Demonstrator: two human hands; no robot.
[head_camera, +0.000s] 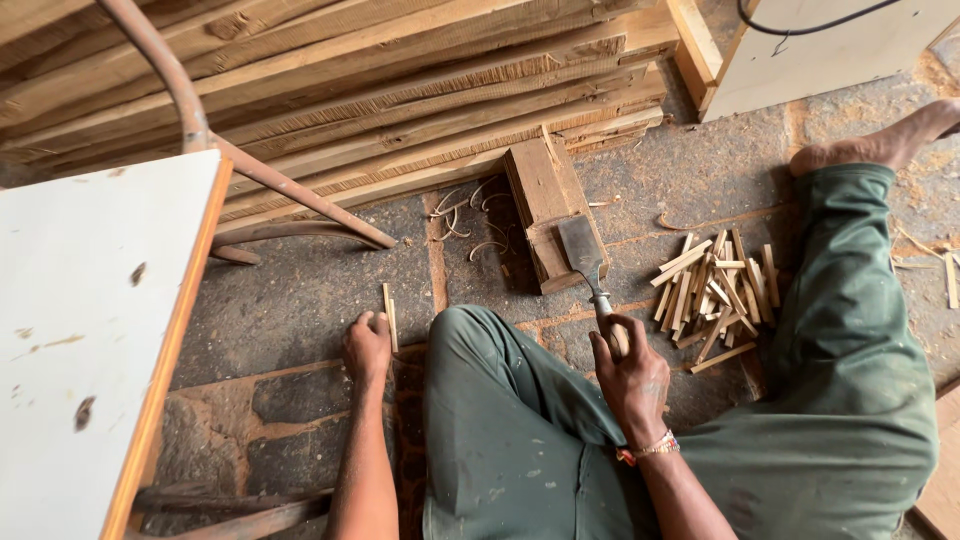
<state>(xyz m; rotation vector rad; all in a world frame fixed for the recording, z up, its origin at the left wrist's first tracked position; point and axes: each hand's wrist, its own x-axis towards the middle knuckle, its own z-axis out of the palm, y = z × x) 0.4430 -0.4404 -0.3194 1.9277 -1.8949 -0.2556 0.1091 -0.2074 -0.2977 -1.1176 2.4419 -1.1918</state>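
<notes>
I sit on a stone floor in green trousers. My right hand (628, 365) grips the pale handle of a broad-bladed chisel (580, 248), whose blade rests on a short wooden block (540, 185) in front of my knee. My left hand (366, 345) lies on the floor, fingers curled beside a thin wooden stick (388, 312); whether it holds the stick I cannot tell. A pile of several small split wooden sticks (715, 290) lies to the right of the chisel, near my right leg.
Stacked long planks (400, 90) run across the back. A white board with an orange edge (100, 320) fills the left, with a rusty metal tube frame (260, 170) above it. Curled shavings (465, 215) lie by the block. A pale box (830, 50) stands far right.
</notes>
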